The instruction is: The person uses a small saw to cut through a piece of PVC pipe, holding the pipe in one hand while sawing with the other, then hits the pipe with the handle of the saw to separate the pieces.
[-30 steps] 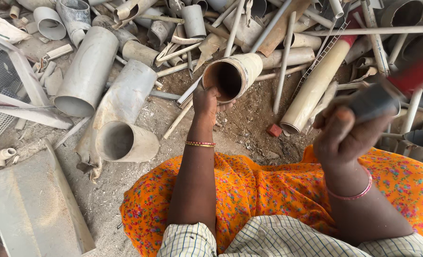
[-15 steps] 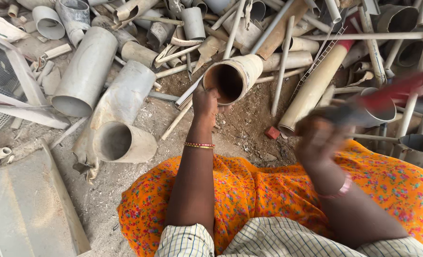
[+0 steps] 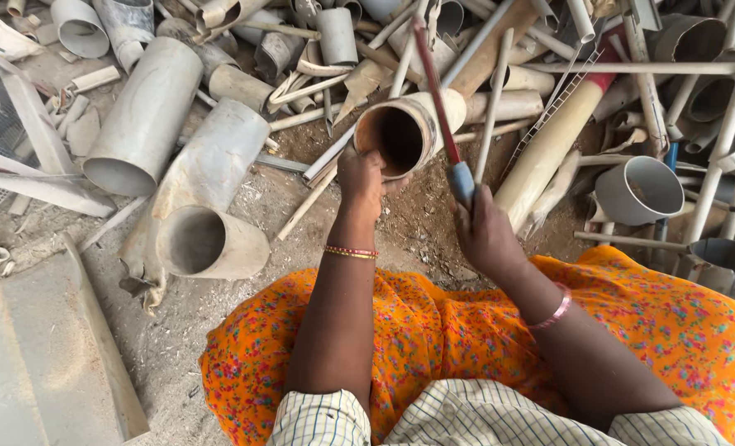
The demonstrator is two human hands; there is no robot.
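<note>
While the left hand (image 3: 361,175) grips the near rim of a short cream pipe piece (image 3: 404,132), fingers closed over its edge, the pipe lies on its side with its dark, rust-brown mouth turned toward the person, resting on the dirt at the front edge of a big scrap heap. The right hand (image 3: 485,235), just right of the pipe piece and nearer the person, is closed around the blue-grey handle end of a long tool (image 3: 439,99) with a thin red shaft; the shaft runs up and away across the right side of the pipe's mouth, and its far end is lost among the scrap, so I cannot tell what kind of head it carries or whether it touches the pipe. Judging from how things lie, the pipe piece is picked out and steadied, the tool is in hand and brought against it, but the pipe looks whole, with no crack or cut visible, so the working of it seems barely begun. Left of the pipe piece lie two long grey pipes (image 3: 148,116) and a wide tube (image 3: 210,244) with its open end facing the camera; right of it sit a long tan pipe (image 3: 549,144) and a grey coupling (image 3: 640,190); beyond it is a tangle of thin rods. Nearer than the pipe piece, an orange flowered cloth (image 3: 433,330) covers the person's lap
</note>
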